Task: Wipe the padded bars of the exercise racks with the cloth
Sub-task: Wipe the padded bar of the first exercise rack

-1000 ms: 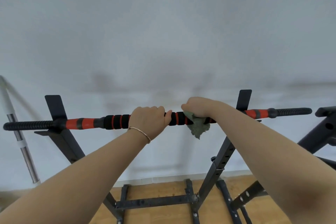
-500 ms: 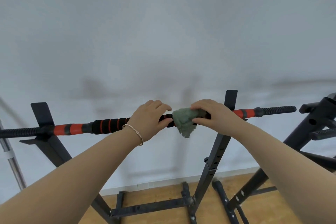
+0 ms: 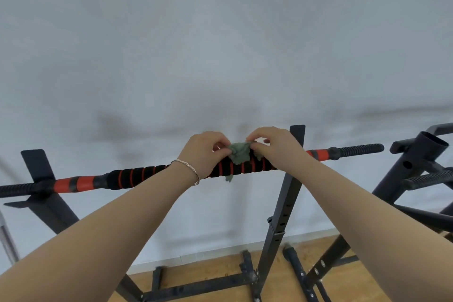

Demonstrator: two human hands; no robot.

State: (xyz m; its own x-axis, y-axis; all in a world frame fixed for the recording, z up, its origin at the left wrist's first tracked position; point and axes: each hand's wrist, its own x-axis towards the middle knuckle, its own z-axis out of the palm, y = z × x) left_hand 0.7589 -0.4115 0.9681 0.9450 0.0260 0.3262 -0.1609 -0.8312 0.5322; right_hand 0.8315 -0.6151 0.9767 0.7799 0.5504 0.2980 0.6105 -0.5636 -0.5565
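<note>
A padded bar (image 3: 139, 174) in black foam with red rings lies across a black rack (image 3: 282, 203), from lower left to upper right. A crumpled grey-green cloth (image 3: 239, 154) is draped over its middle, one corner hanging below. My left hand (image 3: 204, 152), with a thin bracelet at the wrist, pinches the cloth's left edge above the bar. My right hand (image 3: 273, 147) pinches its right edge. Both hands sit just above the bar, fingertips nearly meeting over the cloth.
A white wall stands close behind the rack. A second black rack (image 3: 416, 169) with a ribbed bar stands at the right. The rack's feet rest on a wooden floor (image 3: 220, 274). A metal pole (image 3: 7, 243) leans at the far left edge.
My left hand let go of the bar and took the cloth's left edge. My right hand shifted from pressing the cloth on the bar to pinching it. The view drifted right.
</note>
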